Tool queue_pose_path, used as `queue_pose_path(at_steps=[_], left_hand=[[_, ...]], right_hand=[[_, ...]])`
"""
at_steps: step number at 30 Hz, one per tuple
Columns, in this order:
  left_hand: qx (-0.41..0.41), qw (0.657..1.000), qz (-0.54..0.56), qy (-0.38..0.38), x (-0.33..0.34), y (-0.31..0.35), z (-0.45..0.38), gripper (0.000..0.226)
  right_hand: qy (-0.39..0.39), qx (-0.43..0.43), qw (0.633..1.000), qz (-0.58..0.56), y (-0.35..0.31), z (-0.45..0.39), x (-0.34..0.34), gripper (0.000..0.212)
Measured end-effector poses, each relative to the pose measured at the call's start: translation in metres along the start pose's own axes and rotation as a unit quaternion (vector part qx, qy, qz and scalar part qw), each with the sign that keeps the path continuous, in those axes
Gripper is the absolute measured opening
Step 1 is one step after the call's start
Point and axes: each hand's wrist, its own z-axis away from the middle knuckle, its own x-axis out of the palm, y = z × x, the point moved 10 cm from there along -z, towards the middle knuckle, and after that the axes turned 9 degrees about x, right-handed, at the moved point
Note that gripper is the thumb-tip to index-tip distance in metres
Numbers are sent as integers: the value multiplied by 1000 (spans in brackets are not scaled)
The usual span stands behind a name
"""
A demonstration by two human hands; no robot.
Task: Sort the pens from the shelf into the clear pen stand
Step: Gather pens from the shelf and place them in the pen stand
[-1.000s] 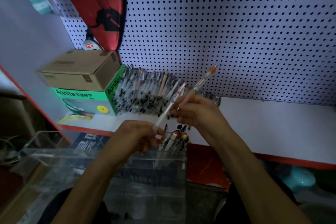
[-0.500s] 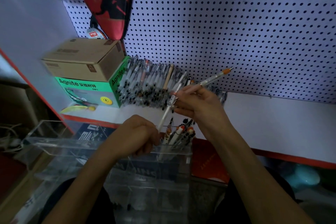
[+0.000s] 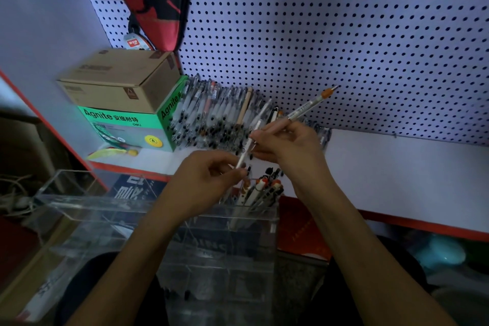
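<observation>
Lowered since a second ago: the orange-tipped pen (image 3: 308, 107) now slants flatter toward the pegboard (image 3: 344, 34), and the left hand (image 3: 203, 180) has slid to the bottom end of the white pen (image 3: 247, 147). Clear pen stand (image 3: 164, 222): several compartments, with upright pens (image 3: 260, 190) bunched only in its far right one. Shelf (image 3: 397, 167): a row of loose pens (image 3: 214, 111) leaning against the pegboard, beside a green box (image 3: 127, 127) carrying a brown carton (image 3: 119, 79). Left hand: fingers curled, pinching the white pen's lower end just above the stand. Right hand (image 3: 288, 143): fingers closed round both the orange-tipped pen and the white pen's upper part.
</observation>
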Motion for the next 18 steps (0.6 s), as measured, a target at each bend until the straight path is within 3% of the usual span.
queue_pose_path(at_steps=[4,7,10,18], left_hand=[[-25,996,72,44,-6,-14,9,6],[-31,988,120,88,-11,-24,15,10],[-24,991,106,78,-4,-32,17,15],[22,995,71,69,-1,-30,16,18]], right_hand=[[-18,-43,976,213,-9,4,0,16],[-72,-35,954,289,-5,9,8,11],[-104,-27,918,382,2,12,18,9],[-89,-55,914,392,-5,14,15,9]])
